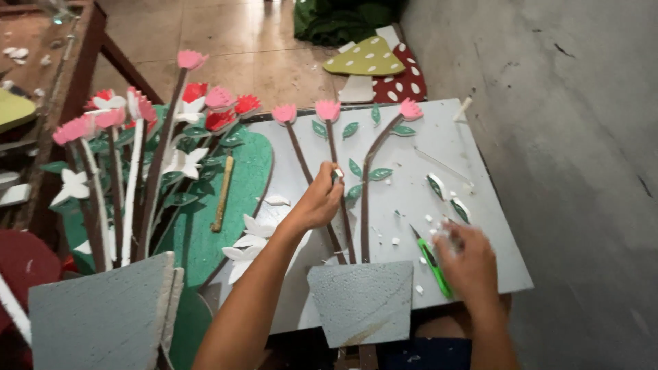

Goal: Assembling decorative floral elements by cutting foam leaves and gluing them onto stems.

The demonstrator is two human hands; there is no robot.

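Observation:
A grey board (pixel 439 154) lies in front of me with three brown foam stems topped by pink flowers (pixel 327 109) rising out of a grey foam pot (pixel 362 301). My left hand (pixel 319 201) pinches a small green leaf against the middle stem (pixel 333 147). My right hand (pixel 468 264) rests on the board's right side, fingers curled by small white scraps. A green utility knife (pixel 432 263) lies just left of it. Whether the hand grips anything is hidden by blur. Two loose green leaves (pixel 447 197) lie beyond the right hand.
To the left stands a finished foam bouquet of pink and red flowers (pixel 137 116) in a grey pot (pixel 103 312), over a green foam shape (pixel 226 205) with a yellow stick (pixel 222 194). Foam mushrooms (pixel 373 65) lie on the floor behind. A concrete wall (pixel 569 137) runs along the right.

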